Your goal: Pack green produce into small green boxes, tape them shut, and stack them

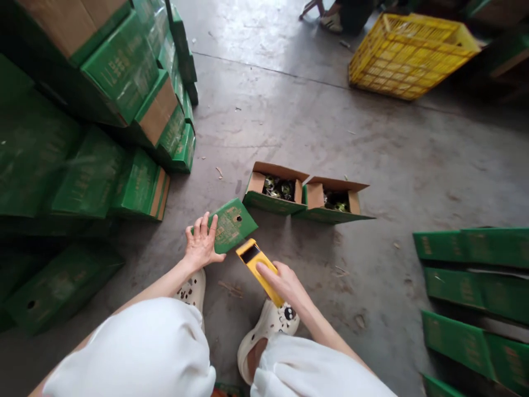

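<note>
My left hand (200, 242) lies with fingers spread on the closed top of a green carton (232, 227) that has a small round hole. My right hand (285, 284) is wrapped round a long yellow tool with a dark slot near its front end; it looks like a carton stapler (257, 263). The tool's front end is close to the carton's near right edge; whether they touch I cannot tell. Just beyond stand two open green cartons, the left carton (275, 207) and the right carton (330, 215). Both contain shiny wrapped greenish items.
Tall stacks of green cartons (119, 71) rise on the left. Rows of green cartons (458, 289) stand at the lower right. A yellow plastic crate (409, 60) sits at the back right, near another person's shoe (332, 22). My white clogs (268, 328) are on the concrete floor.
</note>
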### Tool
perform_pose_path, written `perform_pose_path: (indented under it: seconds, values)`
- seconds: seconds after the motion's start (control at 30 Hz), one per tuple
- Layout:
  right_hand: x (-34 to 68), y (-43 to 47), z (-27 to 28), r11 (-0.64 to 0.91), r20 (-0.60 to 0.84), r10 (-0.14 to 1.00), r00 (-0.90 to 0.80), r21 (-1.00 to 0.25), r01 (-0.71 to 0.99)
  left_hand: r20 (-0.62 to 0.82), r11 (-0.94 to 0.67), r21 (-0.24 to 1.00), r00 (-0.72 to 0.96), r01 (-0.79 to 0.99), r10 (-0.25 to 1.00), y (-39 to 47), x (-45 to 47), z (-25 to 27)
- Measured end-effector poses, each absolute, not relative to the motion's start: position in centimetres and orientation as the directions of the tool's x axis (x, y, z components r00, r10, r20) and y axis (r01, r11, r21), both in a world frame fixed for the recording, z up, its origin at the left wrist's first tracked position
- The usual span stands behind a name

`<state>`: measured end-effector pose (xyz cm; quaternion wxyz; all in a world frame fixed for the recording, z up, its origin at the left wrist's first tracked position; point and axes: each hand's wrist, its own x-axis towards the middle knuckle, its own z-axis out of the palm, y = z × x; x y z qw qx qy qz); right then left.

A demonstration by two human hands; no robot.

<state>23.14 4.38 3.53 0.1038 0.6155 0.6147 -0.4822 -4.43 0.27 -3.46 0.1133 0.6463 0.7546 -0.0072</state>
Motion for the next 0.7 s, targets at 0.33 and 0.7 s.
perform_pose_path:
  seconds: [0.33, 0.7]
  values:
    - [22.4, 4.4, -0.6, -0.269, -0.749, 0.644, -0.158, -0.415, 0.869, -0.245, 0.203, 0.176, -0.157, 0.963, 0.957, 0.9, -6.2, -4.5]
    - [21.2, 6.9, 2.1, -0.087, -0.739, 0.653, -0.167, -0.292, 0.953, -0.344, 0.360, 0.298, -0.253, 0.884, 0.904, 1.3, -3.7, -1.9]
